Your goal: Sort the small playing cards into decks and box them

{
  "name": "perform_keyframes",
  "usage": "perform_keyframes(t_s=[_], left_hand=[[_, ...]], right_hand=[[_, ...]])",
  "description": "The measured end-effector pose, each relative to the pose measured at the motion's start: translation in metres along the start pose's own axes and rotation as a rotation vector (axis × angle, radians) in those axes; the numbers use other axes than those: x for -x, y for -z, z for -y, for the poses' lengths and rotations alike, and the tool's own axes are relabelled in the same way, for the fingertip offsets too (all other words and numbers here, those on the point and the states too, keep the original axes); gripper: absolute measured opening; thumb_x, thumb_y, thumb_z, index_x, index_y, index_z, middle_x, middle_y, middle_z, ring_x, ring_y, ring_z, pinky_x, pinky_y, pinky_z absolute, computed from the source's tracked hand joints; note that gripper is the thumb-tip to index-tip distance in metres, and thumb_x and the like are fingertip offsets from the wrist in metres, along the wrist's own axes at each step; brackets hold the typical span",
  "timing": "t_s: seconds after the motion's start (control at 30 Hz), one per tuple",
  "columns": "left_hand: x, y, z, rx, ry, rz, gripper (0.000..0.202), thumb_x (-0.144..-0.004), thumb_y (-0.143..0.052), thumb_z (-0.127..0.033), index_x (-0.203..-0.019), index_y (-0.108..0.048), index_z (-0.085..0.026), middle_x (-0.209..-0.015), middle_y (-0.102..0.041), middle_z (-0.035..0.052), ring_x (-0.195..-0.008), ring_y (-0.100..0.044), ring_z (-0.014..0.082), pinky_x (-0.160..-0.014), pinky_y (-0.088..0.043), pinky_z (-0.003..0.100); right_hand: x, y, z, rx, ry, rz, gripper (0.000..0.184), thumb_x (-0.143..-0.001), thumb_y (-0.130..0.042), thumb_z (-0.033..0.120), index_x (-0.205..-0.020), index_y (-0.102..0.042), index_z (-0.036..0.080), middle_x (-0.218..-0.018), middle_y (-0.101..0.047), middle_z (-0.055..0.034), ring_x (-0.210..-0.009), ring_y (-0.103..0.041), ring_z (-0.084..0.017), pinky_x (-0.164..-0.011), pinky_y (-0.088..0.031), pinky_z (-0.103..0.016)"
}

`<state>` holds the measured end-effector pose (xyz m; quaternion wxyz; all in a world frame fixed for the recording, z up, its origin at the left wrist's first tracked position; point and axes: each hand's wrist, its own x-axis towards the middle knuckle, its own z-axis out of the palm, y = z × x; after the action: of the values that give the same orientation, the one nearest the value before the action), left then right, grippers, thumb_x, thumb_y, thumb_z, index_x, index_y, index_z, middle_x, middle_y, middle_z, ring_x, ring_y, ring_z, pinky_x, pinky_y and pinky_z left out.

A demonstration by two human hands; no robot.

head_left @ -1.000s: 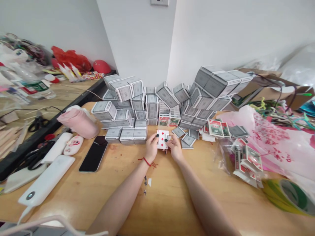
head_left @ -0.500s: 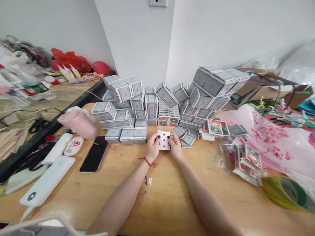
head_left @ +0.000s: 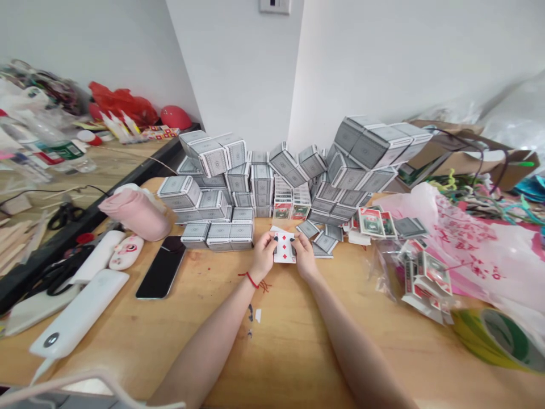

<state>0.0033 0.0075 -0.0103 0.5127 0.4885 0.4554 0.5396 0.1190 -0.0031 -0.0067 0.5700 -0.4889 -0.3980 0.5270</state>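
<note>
Both the left hand (head_left: 263,254) and the right hand (head_left: 305,257), closed to a pinch, grip opposite sides of the diamonds card (head_left: 285,251), probably to keep it square, just in front of the red-and-green boxes (head_left: 281,211) on the tabletop (head_left: 293,335).

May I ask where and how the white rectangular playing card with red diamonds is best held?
Probably by both long side edges, from left and right: the white rectangular playing card looks thin, its face showing, and the left hand and right hand pinch it there.
</note>
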Motion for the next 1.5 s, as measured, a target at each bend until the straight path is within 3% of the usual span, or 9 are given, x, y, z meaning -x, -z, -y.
perform_keyframes(t_s=[0.27,0.6,0.73,0.87,0.97,1.07,1.3,1.5], left_hand=[[0.000,0.002,-0.002,-0.061,-0.029,0.001,0.013,-0.071,-0.045,-0.018,-0.077,-0.056,-0.016,-0.069,-0.055,-0.0019,-0.060,-0.047,0.0086,-0.056,-0.038,0.018],[0.001,0.009,-0.013,-0.205,-0.052,0.069,0.018,-0.071,-0.047,-0.019,-0.078,-0.064,-0.017,-0.066,-0.058,-0.0009,-0.055,-0.046,0.0091,-0.050,-0.034,0.018],[0.000,0.009,-0.013,-0.270,-0.078,0.076,0.019,-0.070,-0.048,-0.017,-0.077,-0.066,-0.018,-0.066,-0.062,-0.0001,-0.054,-0.048,0.0100,-0.051,-0.036,0.019],[0.000,0.007,-0.011,-0.319,-0.137,0.087,0.020,-0.071,-0.048,-0.014,-0.075,-0.067,-0.019,-0.076,-0.066,0.0020,-0.067,-0.057,0.0136,-0.063,-0.042,0.023],[0.002,0.006,-0.011,-0.346,-0.168,0.055,0.021,-0.072,-0.047,-0.014,-0.075,-0.066,-0.019,-0.081,-0.067,0.0028,-0.074,-0.059,0.0151,-0.069,-0.043,0.025],[0.005,0.004,-0.013,-0.367,-0.181,-0.009,0.022,-0.072,-0.046,-0.013,-0.077,-0.066,-0.020,-0.081,-0.067,0.0028,-0.073,-0.059,0.0151,-0.068,-0.043,0.025],[0.006,0.003,-0.014,-0.303,-0.155,-0.038,0.024,-0.071,-0.045,-0.010,-0.075,-0.066,-0.020,-0.082,-0.067,0.0019,-0.079,-0.060,0.0159,-0.074,-0.044,0.027],[0.006,0.005,-0.015,-0.206,-0.117,-0.016,0.020,-0.067,-0.047,-0.011,-0.067,-0.066,-0.019,-0.075,-0.067,0.0022,-0.074,-0.060,0.0158,-0.070,-0.045,0.026]], right_hand=[[0.001,-0.001,0.003,-0.041,0.015,0.026,0.008,-0.066,-0.047,0.025,-0.072,-0.049,0.020,-0.059,-0.044,0.0062,-0.049,-0.037,-0.009,-0.046,-0.031,-0.019],[-0.001,-0.003,0.008,-0.162,-0.082,0.028,0.003,-0.059,-0.048,0.021,-0.062,-0.047,0.020,-0.057,-0.048,0.0048,-0.050,-0.041,-0.010,-0.047,-0.034,-0.021],[-0.003,0.003,0.002,-0.127,-0.101,0.048,0.007,-0.063,-0.048,0.026,-0.066,-0.048,0.020,-0.053,-0.043,0.0057,-0.044,-0.037,-0.009,-0.040,-0.030,-0.020],[-0.007,0.007,-0.003,-0.023,-0.060,0.046,0.021,-0.068,-0.056,0.036,-0.062,-0.046,0.019,-0.048,-0.040,0.0071,-0.040,-0.033,-0.007,-0.038,-0.028,-0.019],[-0.009,0.009,-0.001,-0.099,-0.129,0.157,0.024,-0.066,-0.063,0.037,-0.069,-0.048,0.019,-0.053,-0.048,0.0064,-0.044,-0.043,-0.007,-0.044,-0.037,-0.019],[-0.008,0.012,0.006,-0.245,-0.241,0.284,0.025,-0.066,-0.066,0.034,-0.079,-0.051,0.019,-0.067,-0.057,0.0027,-0.057,-0.056,-0.011,-0.058,-0.048,-0.027],[0.000,0.014,0.019,-0.246,-0.454,0.562,0.026,-0.075,-0.058,0.036,-0.087,-0.057,0.013,-0.075,-0.066,-0.0085,-0.069,-0.065,-0.019,-0.064,-0.052,-0.037],[0.000,0.013,0.013,-0.188,-0.427,0.588,0.025,-0.074,-0.059,0.035,-0.085,-0.060,0.013,-0.072,-0.067,-0.0072,-0.066,-0.065,-0.018,-0.064,-0.054,-0.038]])
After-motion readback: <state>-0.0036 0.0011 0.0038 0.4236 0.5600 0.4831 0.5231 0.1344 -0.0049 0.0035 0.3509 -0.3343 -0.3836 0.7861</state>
